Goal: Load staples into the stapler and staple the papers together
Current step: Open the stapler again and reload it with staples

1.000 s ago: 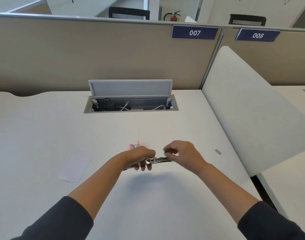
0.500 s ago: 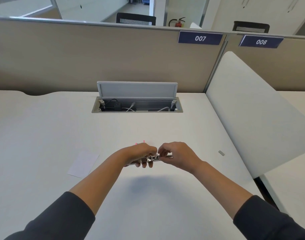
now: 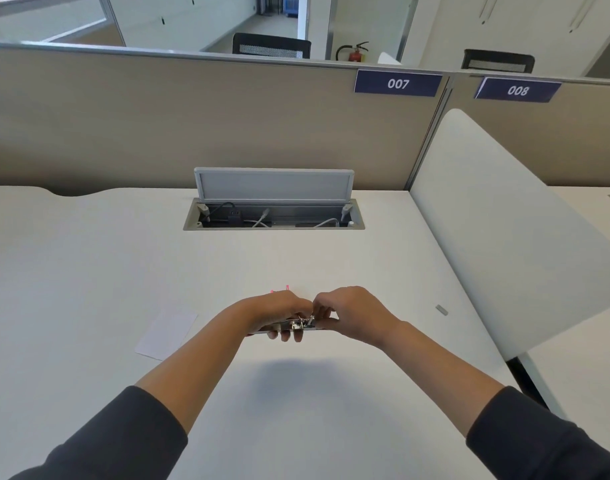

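Metal glints between my hands: the stapler [image 3: 298,326] is held open above the white desk [image 3: 89,271], low in the middle of my view, with its channel facing up. A second ago my right hand [image 3: 352,315] was lifted clear of it with something small pinched at the fingertips; half a second ago it had come down onto the channel, and now it sits tighter against my left hand [image 3: 279,311], fingertips working at the spring end. I judge the staples are going in or being seated, so loading is nearly done but the top is not yet closed. My left hand wraps the stapler from above, fingers curled under it. My right hand is curled too, thumb and forefinger pinching at the channel; whether a staple strip is between them I cannot tell. The papers [image 3: 166,329] lie flat to the left, well apart and untouched. A small grey piece [image 3: 442,310] lies to the right.
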